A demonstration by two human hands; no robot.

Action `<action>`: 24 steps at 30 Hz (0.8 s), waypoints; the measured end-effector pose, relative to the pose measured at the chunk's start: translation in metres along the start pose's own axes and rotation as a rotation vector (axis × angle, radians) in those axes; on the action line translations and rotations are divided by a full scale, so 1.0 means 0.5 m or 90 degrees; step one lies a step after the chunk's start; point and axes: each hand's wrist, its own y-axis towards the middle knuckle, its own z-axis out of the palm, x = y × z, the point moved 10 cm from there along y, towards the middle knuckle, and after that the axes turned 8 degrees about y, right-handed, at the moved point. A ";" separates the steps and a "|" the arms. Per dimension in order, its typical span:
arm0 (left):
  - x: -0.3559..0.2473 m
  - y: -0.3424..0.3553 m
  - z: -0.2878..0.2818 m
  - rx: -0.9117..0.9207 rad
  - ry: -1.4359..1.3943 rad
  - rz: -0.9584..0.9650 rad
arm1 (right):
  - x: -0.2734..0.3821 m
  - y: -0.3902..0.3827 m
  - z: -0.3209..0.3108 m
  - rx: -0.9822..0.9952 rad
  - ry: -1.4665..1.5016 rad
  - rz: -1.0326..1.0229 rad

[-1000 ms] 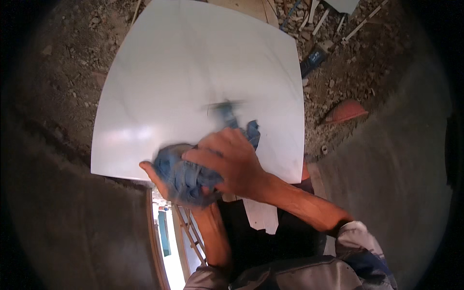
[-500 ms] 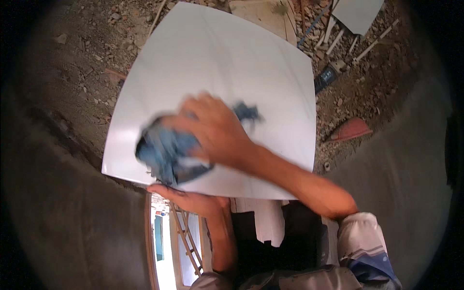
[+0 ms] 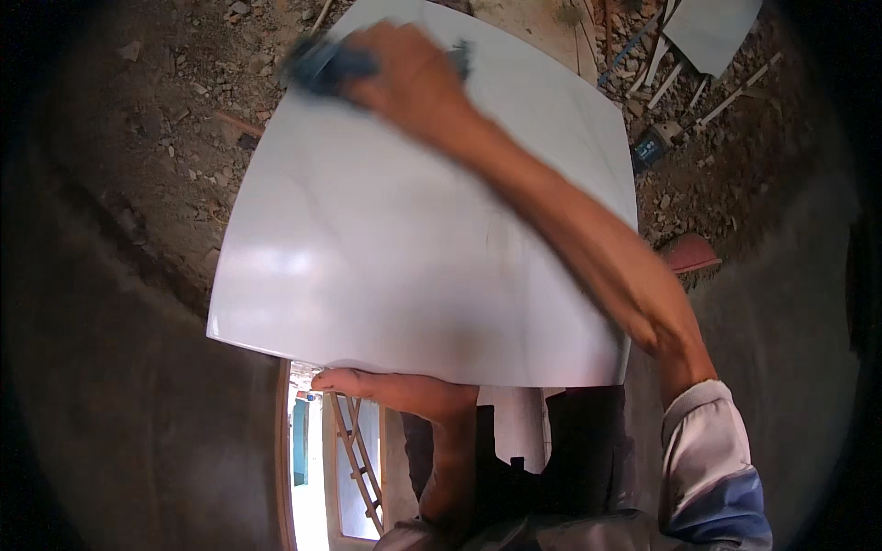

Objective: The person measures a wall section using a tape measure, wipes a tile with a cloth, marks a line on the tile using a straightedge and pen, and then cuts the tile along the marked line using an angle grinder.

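Note:
A large glossy white tile (image 3: 413,248) with faint grey veins spreads out before me. Along its near edge lies my left hand (image 3: 395,390), thumb stretched toward the left corner. The other fingers are hidden beneath the tile, which this hand supports. My right hand (image 3: 413,78) reaches across to the tile's far left part, closed around a crumpled blue rag (image 3: 331,69). Both hand and rag are smeared by motion. The rag presses near the tile's left edge, and a bit of it shows on the hand's right side.
Rubble and broken stone (image 3: 211,101) cover the ground beyond the tile. At the far right lie another white tile piece (image 3: 712,32), thin strips, a dark boxy tool (image 3: 650,149) and a reddish pan-like piece (image 3: 691,253). A wooden ladder (image 3: 358,450) shows through an opening at lower left.
My right hand has swept the rag from the near left part of the tile to its far left edge. My left hand stays at the near edge; the view has shifted slightly.

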 end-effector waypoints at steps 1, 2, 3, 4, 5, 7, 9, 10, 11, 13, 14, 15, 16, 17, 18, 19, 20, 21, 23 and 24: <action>0.016 0.004 -0.008 -0.008 -0.033 -0.048 | 0.115 -0.043 0.025 0.077 0.063 -0.066; 0.029 0.009 -0.011 -0.009 -0.079 -0.104 | 0.196 -0.099 0.013 0.140 0.110 -0.079; 0.039 0.015 -0.008 -0.012 -0.130 -0.160 | 0.248 -0.152 -0.016 0.197 0.154 -0.095; 0.037 0.012 0.016 0.006 -0.201 -0.212 | 0.244 -0.217 -0.072 0.211 0.168 -0.101; 0.044 0.010 0.022 -0.002 -0.248 -0.260 | 0.223 -0.283 -0.104 0.229 0.209 -0.117; 0.049 0.012 0.031 -0.014 -0.331 -0.338 | 0.092 -0.363 -0.170 0.237 0.114 -0.099; 0.040 0.022 0.039 -0.017 -0.401 -0.388 | -0.120 -0.363 -0.320 0.180 -0.014 0.242; 0.035 0.030 0.036 -0.019 -0.426 -0.404 | -0.241 -0.377 -0.389 0.103 -0.088 0.276; 0.034 0.023 0.065 -0.001 -0.447 -0.416 | -0.297 -0.367 -0.448 0.112 -0.175 0.269; 0.040 0.032 0.063 -0.008 -0.468 -0.429 | -0.275 -0.300 -0.447 0.143 -0.248 0.198; 0.044 0.036 0.065 -0.012 -0.477 -0.434 | -0.246 -0.267 -0.424 0.153 -0.275 0.154; 0.048 0.023 0.085 0.004 -0.482 -0.444 | -0.217 -0.261 -0.406 0.164 -0.313 0.128; 0.050 0.037 0.062 -0.016 -0.486 -0.452 | -0.139 -0.230 -0.340 0.195 -0.238 0.055; 0.058 0.044 0.052 -0.032 -0.493 -0.458 | -0.058 -0.216 -0.275 0.223 -0.172 -0.020; 0.060 0.029 0.086 -0.004 -0.503 -0.470 | -0.028 -0.236 -0.251 0.239 -0.118 0.004; 0.051 0.029 0.091 0.010 -0.499 -0.462 | 0.019 -0.241 -0.228 0.254 -0.050 0.020; 0.047 0.031 0.077 0.015 -0.468 -0.424 | 0.045 -0.241 -0.205 0.285 -0.043 0.048; 0.035 0.044 0.051 0.058 -0.263 -0.229 | 0.055 -0.239 -0.207 0.270 -0.025 0.062; 0.008 0.032 0.025 0.048 0.027 0.049 | 0.062 -0.238 -0.212 0.240 0.009 0.090; -0.005 0.022 0.029 0.045 0.105 0.143 | 0.070 -0.241 -0.211 0.237 -0.005 0.087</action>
